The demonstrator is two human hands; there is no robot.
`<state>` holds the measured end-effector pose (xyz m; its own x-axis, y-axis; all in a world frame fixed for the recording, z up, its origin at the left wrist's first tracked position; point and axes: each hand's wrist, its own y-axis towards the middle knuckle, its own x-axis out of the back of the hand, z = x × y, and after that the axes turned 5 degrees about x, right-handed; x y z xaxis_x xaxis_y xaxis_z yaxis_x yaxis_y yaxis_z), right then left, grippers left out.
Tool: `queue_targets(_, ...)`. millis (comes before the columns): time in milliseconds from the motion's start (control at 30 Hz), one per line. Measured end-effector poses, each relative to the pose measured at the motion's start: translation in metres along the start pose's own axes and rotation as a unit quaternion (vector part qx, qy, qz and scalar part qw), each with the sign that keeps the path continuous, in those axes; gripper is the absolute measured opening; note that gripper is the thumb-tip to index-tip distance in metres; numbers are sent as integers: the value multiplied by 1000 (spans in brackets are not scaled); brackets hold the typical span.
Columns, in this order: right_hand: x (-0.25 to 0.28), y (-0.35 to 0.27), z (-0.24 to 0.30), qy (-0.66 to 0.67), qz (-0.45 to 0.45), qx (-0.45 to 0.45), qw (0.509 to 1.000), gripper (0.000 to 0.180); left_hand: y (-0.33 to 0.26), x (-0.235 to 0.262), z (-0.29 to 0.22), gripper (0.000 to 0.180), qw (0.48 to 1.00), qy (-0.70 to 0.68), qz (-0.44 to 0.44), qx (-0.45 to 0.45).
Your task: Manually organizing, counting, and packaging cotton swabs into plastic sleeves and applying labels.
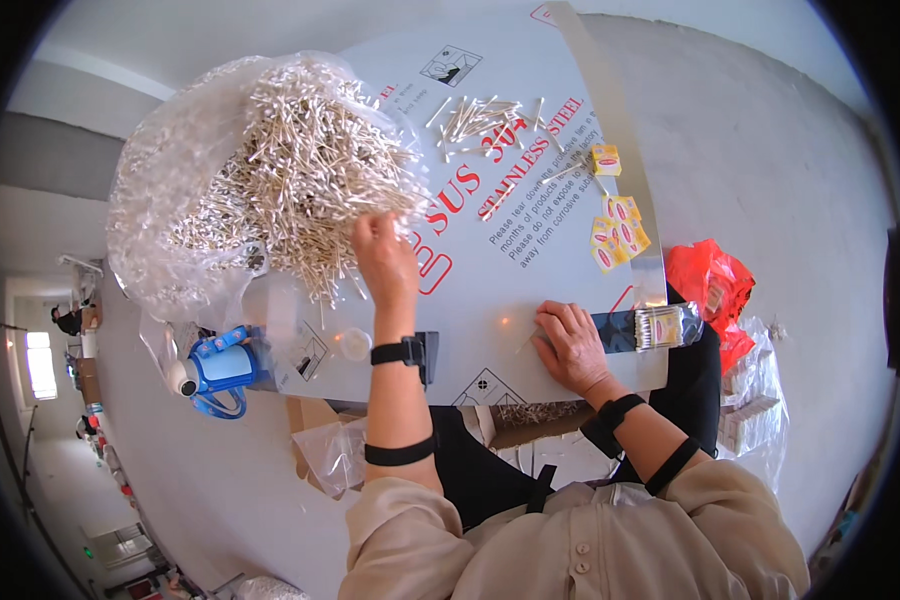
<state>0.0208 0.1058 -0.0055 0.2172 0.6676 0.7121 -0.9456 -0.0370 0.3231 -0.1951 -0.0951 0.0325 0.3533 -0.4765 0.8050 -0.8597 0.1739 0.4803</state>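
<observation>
A large heap of cotton swabs (310,170) spills from a big clear plastic bag (170,200) at the table's left. At the heap's near right edge is my left hand (385,262), its fingers bent together around some swabs. My right hand (570,345) rests palm down near the table's front edge, fingers lying on the surface. By its thumb a thin pale line shows, too faint to name. Just right of that hand, a small clear pack of cotton swabs with a yellow label (660,327) lies at the end of a dark strip (615,332).
Loose swabs (480,125) lie scattered on the film-covered steel tabletop (450,290). Yellow cards (618,235) sit near the right edge. A blue bottle (220,365) stands front left. Beyond the right edge are a red bag (710,290) and clear-wrapped packs (755,420). Below is an open carton (530,432).
</observation>
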Motion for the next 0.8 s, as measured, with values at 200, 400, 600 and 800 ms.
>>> queue_targets(200,0,-2,-4,4,3,-7,1000,29,-40,-8,-6,45,969,-209,28,126)
queue_targets(400,1,-3,0,4,2,-6,1000,31,-4,-24,39,50,986,-58,156,34)
queue_targets(600,1,-3,-2,-3,3,-3,1000,30,3,-47,4,58,987,37,126,87)
queue_targets(800,1,-4,-4,-4,17,-19,1000,31,-67,-27,-41,43,990,-34,124,63)
